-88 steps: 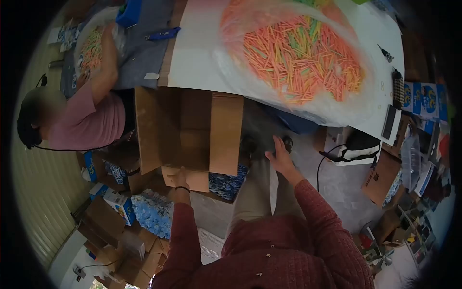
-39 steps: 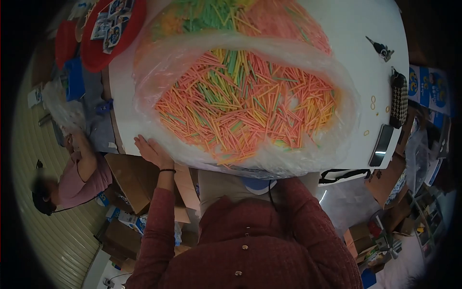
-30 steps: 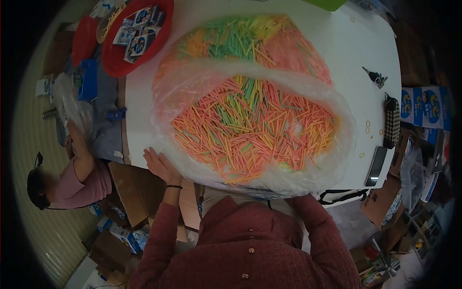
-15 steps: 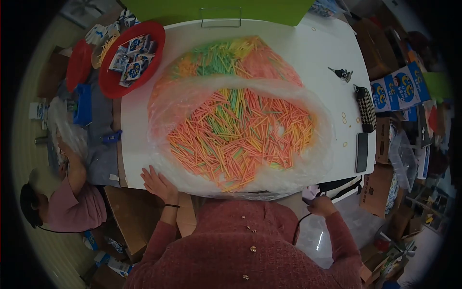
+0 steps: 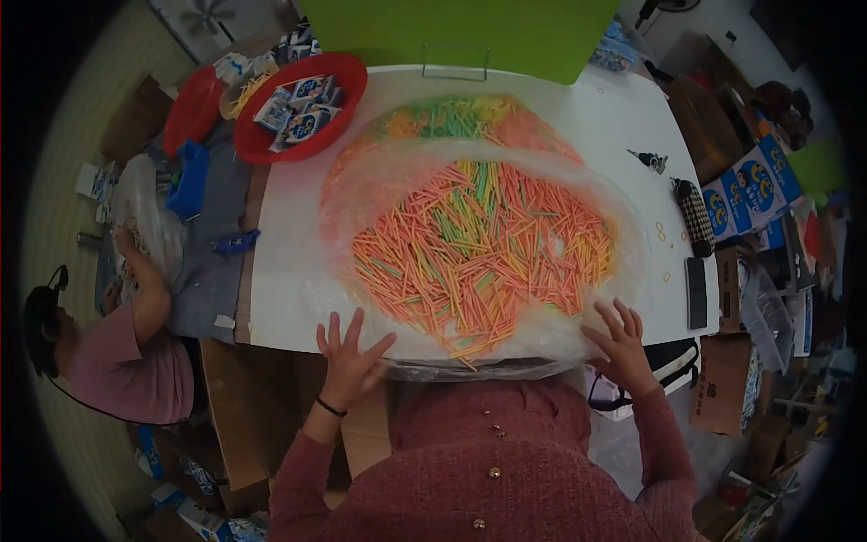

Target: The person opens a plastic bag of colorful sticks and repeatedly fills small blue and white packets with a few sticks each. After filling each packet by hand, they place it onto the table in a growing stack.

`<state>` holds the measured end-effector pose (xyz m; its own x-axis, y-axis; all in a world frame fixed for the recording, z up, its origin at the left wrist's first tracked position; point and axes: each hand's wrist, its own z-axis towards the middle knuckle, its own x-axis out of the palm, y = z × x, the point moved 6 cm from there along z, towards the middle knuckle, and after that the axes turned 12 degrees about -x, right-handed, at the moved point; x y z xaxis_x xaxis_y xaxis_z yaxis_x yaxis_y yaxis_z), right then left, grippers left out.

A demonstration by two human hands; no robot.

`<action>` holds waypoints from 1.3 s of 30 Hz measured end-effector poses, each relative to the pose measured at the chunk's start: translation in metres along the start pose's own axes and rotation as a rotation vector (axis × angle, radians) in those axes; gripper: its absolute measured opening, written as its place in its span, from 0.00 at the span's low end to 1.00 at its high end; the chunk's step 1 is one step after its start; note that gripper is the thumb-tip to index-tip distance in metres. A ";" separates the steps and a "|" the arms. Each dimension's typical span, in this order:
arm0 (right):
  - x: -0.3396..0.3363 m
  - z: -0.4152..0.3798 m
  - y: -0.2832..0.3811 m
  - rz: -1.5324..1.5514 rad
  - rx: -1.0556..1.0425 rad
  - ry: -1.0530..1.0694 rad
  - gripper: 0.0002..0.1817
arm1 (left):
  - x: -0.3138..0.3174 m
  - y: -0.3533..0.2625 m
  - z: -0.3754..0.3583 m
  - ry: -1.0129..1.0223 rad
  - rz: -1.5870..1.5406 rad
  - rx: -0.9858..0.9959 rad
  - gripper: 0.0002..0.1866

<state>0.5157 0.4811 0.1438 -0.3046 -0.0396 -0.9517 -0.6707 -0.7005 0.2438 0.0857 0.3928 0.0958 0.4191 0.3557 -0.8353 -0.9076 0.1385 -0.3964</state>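
A large clear plastic bag (image 5: pixel 339 294) lies wide open before me. Thin pink, yellow and green sticks (image 5: pixel 479 253) fill it in a loose heap. At the bag's front left edge is my left hand (image 5: pixel 352 361), fingers spread, with a dark band round its wrist. My right hand (image 5: pixel 625 350) is open too, its fingertips by the front right edge of the bag. Neither hand holds anything. Just below the right hand, off the table's front edge, a pale thing (image 5: pixel 612 397) with a dark strap shows in part.
On the white table (image 5: pixel 280 235), a red basin (image 5: pixel 352 99) of small packets stands back left. Keys (image 5: pixel 648 161), a checked pouch (image 5: pixel 692 217), a phone (image 5: pixel 695 294) and rubber bands lie right. A green panel (image 5: pixel 461 32) borders the back. At left a person (image 5: pixel 135 361) handles another bag.
My right hand has let go of the pale thing and risen to the bag's front right edge. My left hand has spread its fingers by the bag. The whole view has shifted.
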 end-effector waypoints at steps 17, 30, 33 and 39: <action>-0.025 0.234 -0.144 0.080 -0.024 -0.487 0.05 | 0.011 0.060 0.325 -0.274 -0.121 -0.291 0.10; 0.017 0.060 -0.054 0.109 0.108 -0.238 0.14 | 0.057 0.091 0.138 -0.206 0.028 -0.641 0.27; 0.043 0.049 -0.058 0.153 0.114 -0.169 0.12 | 0.071 0.044 0.191 -0.197 -0.331 -0.434 0.27; 0.038 0.056 -0.080 0.162 0.214 -0.205 0.13 | 0.124 0.045 0.230 -0.083 -0.367 -0.383 0.27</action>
<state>0.5202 0.5753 0.0989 -0.5336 0.0214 -0.8455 -0.7230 -0.5303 0.4428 0.0913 0.6560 0.0621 0.6897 0.4210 -0.5891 -0.6210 -0.0747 -0.7803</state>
